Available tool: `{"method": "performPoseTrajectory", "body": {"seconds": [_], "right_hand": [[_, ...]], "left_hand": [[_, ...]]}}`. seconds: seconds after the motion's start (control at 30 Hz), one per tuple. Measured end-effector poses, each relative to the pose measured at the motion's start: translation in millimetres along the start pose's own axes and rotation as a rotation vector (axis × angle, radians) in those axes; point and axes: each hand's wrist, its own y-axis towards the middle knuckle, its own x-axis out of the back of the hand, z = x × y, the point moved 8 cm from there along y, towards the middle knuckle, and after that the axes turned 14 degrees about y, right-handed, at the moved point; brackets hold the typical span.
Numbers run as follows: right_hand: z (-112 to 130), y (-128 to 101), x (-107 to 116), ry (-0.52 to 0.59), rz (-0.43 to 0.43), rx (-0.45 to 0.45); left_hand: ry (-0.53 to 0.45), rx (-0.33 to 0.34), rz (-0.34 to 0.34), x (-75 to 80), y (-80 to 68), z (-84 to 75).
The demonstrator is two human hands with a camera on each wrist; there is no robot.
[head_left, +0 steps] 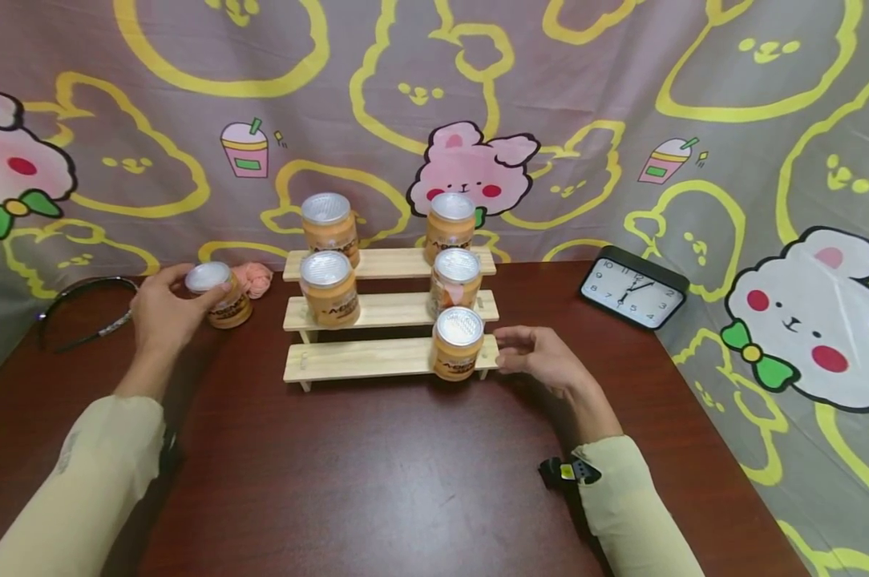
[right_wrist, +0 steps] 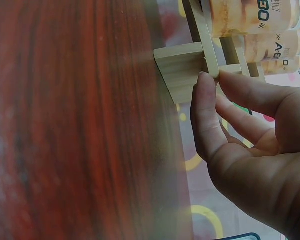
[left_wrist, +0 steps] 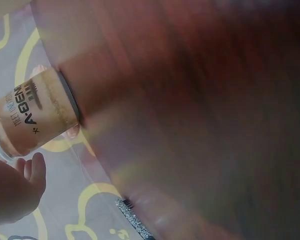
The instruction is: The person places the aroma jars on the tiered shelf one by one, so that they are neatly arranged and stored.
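Note:
At the left, my left hand (head_left: 166,308) has thumb and fingers about the top of an orange can (head_left: 227,311) with a silver lid. The left wrist view shows this can (left_wrist: 32,112) upright at the table, dark lettering on its side, fingers (left_wrist: 37,175) beside its lid end. A three-step wooden rack (head_left: 365,361) stands in the middle. My right hand (head_left: 543,359) pinches the right end of its lowest step between thumb and finger, seen close in the right wrist view on the pale wood (right_wrist: 182,65). Just left of that hand, a can (head_left: 458,344) sits on the lowest step.
Matching cans stand on the middle step, left (head_left: 329,290) and right (head_left: 455,282), and on the top step, left (head_left: 331,228) and right (head_left: 450,228). A pink bundle (head_left: 254,280) and a black headband (head_left: 88,284) lie left. A clock (head_left: 632,288) stands right, before a patterned curtain (head_left: 377,96).

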Motion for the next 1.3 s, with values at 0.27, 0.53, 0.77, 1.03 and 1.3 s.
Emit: {"method": "performPoseTrajectory", "body": {"seconds": [0.27, 0.53, 0.77, 1.03, 1.3], "right_hand": [[0.7, 0.0, -0.6, -0.003, -0.001, 0.007], [0.4, -1.2, -0.4, 0.005, 0.003, 0.004], [0.5, -0.5, 0.2, -0.007, -0.004, 0.000], [1.7, -0.2, 0.1, -0.020, -0.004, -0.013], [0.3, -1.2, 0.3, -0.013, -0.003, -0.010]], "left_hand": [[-0.012, 0.018, 0.041, -8.2, 4.0, -1.6], [-0.018, 0.046, 0.045, -9.1, 3.3, -0.1], [-0.023, 0.056, 0.021, -6.2, 5.6, 1.8], [-0.019, 0.077, 0.031, -1.7, 4.1, 4.2], [-0.007, 0.063, 0.022, 5.6, -1.7, 2.3]]}}
